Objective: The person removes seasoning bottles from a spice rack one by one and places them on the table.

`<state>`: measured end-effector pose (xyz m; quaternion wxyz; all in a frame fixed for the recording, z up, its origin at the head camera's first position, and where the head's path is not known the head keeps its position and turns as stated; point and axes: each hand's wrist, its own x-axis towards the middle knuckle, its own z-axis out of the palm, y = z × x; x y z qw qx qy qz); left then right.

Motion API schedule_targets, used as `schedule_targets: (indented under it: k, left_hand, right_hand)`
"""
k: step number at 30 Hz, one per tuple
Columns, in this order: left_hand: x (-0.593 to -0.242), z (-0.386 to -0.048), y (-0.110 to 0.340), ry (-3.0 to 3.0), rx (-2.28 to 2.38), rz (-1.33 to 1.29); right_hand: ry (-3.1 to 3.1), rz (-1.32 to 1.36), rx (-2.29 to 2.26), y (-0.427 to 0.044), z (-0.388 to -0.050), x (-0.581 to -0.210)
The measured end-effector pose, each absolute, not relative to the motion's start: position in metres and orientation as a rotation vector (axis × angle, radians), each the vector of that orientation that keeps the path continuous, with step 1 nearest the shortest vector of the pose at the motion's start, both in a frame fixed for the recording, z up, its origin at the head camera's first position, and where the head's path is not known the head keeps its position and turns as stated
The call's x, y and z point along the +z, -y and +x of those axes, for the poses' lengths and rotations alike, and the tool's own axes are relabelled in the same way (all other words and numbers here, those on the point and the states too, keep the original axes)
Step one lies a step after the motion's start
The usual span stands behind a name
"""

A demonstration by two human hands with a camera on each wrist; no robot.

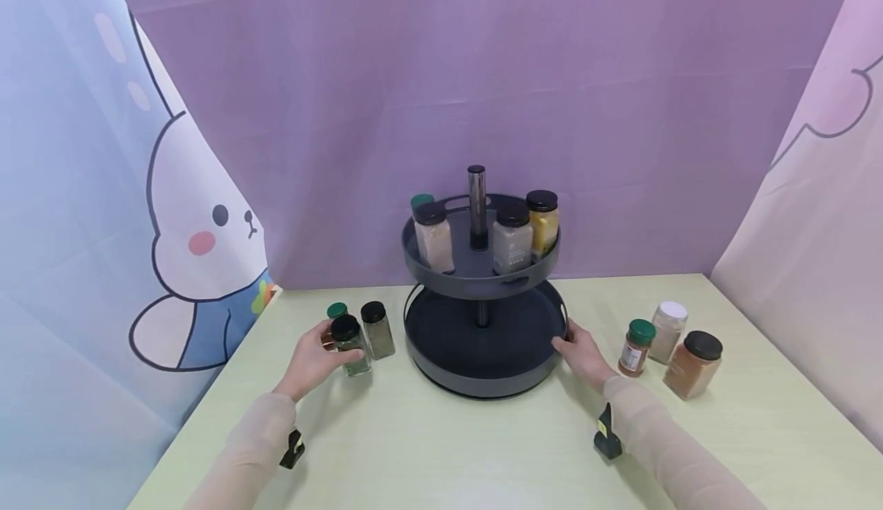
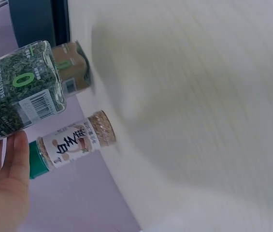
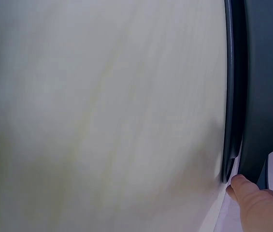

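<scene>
In my left hand point(image 1: 312, 362) I hold a square glass jar of chopped parsley point(image 2: 22, 89) with a black lid; its base appears a little off the table. Beside it stand a green-lidded shaker with sesame-like seeds point(image 2: 73, 142) and a black-lidded spice jar point(image 1: 379, 335). My right hand point(image 1: 582, 353) grips the right rim of the two-tier black turntable point(image 1: 483, 384) at its lower tier, thumb outside near the handle cutout. That lower tier point(image 1: 451, 333) holds no jars. Part of my left fingers is hidden behind the parsley jar in the head view.
Several jars, including a yellow one point(image 1: 544, 226) and a grey one point(image 1: 513, 245), stand on the upper tier around the central post point(image 1: 477, 207). Right of the turntable are a green-lidded shaker point(image 1: 635, 349), a white-lidded jar point(image 1: 667, 333) and an orange-brown jar point(image 1: 691, 368). Purple cloth point(image 1: 497, 96) hangs behind.
</scene>
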<state>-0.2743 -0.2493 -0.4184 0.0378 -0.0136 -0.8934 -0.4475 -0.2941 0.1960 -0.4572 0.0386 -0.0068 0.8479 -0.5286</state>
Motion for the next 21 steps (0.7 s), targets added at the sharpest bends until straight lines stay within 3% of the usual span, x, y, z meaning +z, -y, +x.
schedule_targets:
  k: [21]
  left_hand:
    - [-0.431,-0.276,0.269,2.778,-1.336,0.035]
  right_hand:
    - [-2.581,-0.014,-1.604,-0.196,-0.293,-0.456]
